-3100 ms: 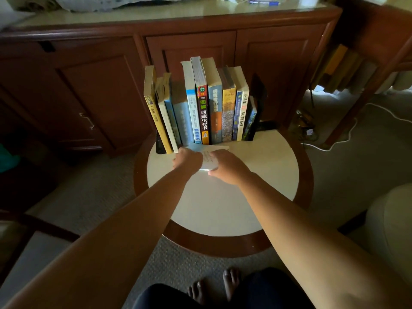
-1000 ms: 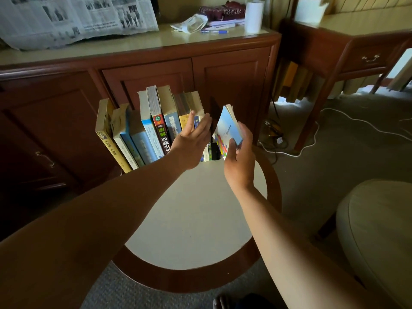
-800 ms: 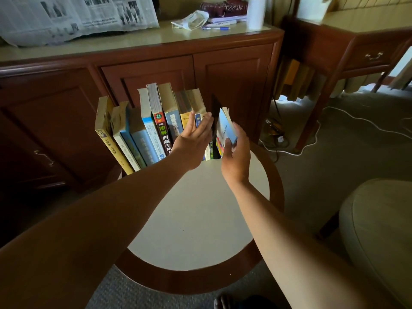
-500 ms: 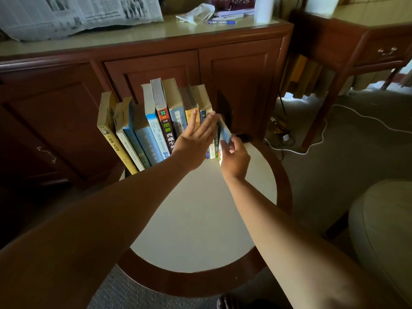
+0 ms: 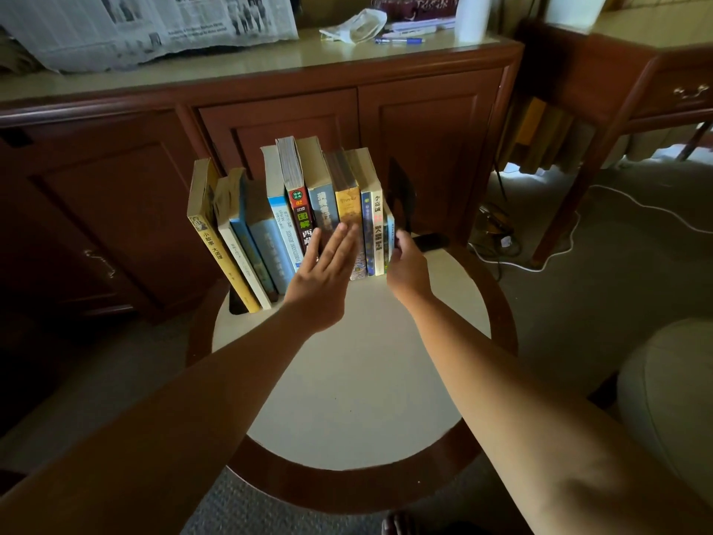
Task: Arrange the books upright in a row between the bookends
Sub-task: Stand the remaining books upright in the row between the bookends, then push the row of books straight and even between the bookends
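The right hand (image 5: pixel 408 270) has its fingers (image 5: pixel 401 241) closed on a thin blue book (image 5: pixel 390 235), which stands upright at the right end of the row, just beside the black bookend (image 5: pixel 403 196). The left hand (image 5: pixel 322 281) is released and flat, fingers straight against the spines of the row of books (image 5: pixel 285 214). The leftmost books lean against the other bookend (image 5: pixel 236 305) at the far side of the round table (image 5: pixel 359 399).

We find the near half of the desk (image 5: pixel 355 399) bare and open to reach across, while the row of books (image 5: pixel 293 210) and the black right bookend (image 5: pixel 403 195) wall off its far edge.
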{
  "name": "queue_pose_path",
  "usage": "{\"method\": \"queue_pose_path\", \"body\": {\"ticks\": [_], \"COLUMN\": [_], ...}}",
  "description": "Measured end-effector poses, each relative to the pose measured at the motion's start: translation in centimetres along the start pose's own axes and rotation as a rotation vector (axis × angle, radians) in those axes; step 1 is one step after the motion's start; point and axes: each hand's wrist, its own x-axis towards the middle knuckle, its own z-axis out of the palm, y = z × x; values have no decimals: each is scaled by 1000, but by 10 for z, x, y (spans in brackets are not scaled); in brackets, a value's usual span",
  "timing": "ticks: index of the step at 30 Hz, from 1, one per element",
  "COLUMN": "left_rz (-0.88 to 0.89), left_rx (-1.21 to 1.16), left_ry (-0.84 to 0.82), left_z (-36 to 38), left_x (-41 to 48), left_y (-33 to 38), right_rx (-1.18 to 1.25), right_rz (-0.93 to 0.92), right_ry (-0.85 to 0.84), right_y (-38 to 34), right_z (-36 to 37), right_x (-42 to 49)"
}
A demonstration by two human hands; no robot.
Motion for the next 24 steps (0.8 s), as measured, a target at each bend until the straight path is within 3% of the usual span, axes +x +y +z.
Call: {"method": "queue_pose_path", "body": {"ticks": [4, 9, 13, 16, 20, 24], "left_rz": [-21, -278, -271, -267, -490, -540], "left_rx": [-11, 7, -28, -65, -238, -238], "left_ry": [32, 90, 56, 64, 31, 61], "left_z": [-18, -43, -40, -43, -37, -38], "left_x": [11, 47, 43, 27, -24, -50], "left_y": [-1, -24, -28, -22, -8, -21], "right_rx": [15, -41, -41, -6, -56, -202], "right_rz": [-16, -31, -32, -43, -69, -174], "right_ry": [-8, -42, -57, 15, 99, 268], "right_y": [-5, -16, -22, -22, -12, -22], "right_z": [3, -5, -5, -1, 3, 10], "right_x": [3, 1, -1, -10, -26, -53]}}
